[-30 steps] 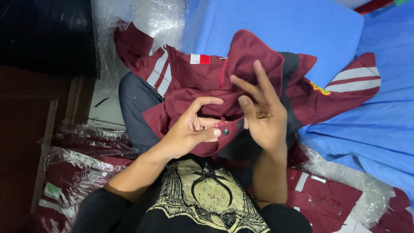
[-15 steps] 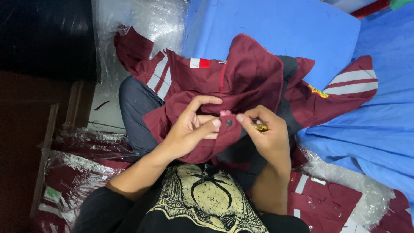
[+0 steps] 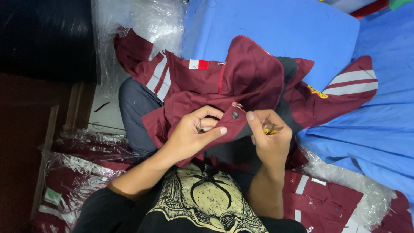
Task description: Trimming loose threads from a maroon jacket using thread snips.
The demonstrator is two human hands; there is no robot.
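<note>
A maroon jacket (image 3: 254, 77) with white stripes and a red-and-white patch lies across my lap. My left hand (image 3: 194, 133) pinches a flap of its fabric that carries a dark metal snap button (image 3: 235, 115). My right hand (image 3: 267, 138) grips the same flap from the right, its thumb beside the button, with a small yellow object (image 3: 268, 130) tucked in the fingers. A ring sits on a left-hand finger.
Blue fabric (image 3: 276, 26) covers the surface ahead and to the right. Clear plastic wrap (image 3: 142, 21) lies at the top left. Bagged maroon garments are stacked at the lower left (image 3: 82, 172) and lower right (image 3: 327, 198). A dark wooden frame (image 3: 51, 129) stands on the left.
My right hand has closed from spread fingers onto the flap beside the snap button. My left hand has kept its pinch on the fabric and turned the flap slightly.
</note>
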